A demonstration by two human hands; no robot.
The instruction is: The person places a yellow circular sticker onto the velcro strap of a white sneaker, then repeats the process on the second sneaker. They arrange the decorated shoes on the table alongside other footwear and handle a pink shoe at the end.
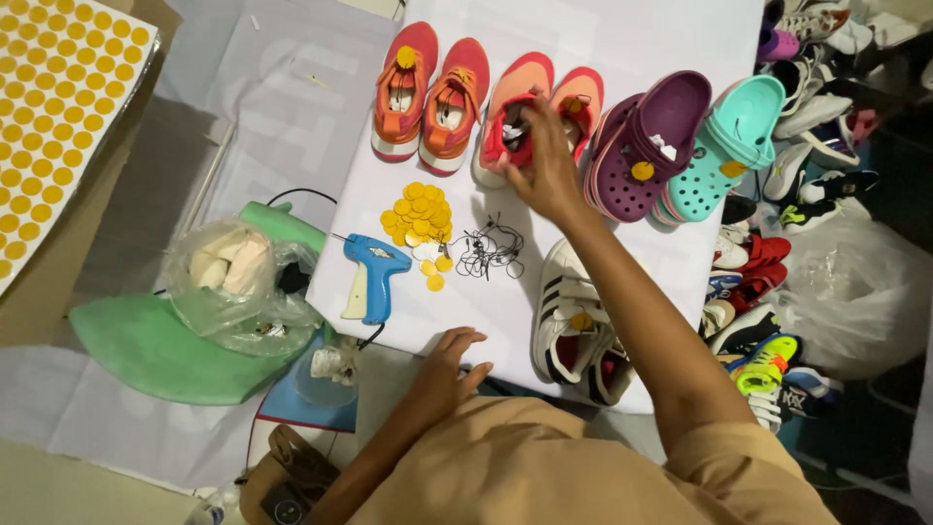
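Right hand (544, 165) fingers curled, gripping collar of coral-pink mesh sneaker (512, 117) on white desk (641, 39); light, soft, grab by heel rim; left hand (445, 374) flat, fingers open, on desk edge.

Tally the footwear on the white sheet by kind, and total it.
Orange sneakers: 2
Coral-pink sneakers, the right hand reaching into one: 2
Purple clogs: 2
Turquoise clogs: 2, stacked, so the lower one barely shows
White striped sneakers: 2
Total: 10
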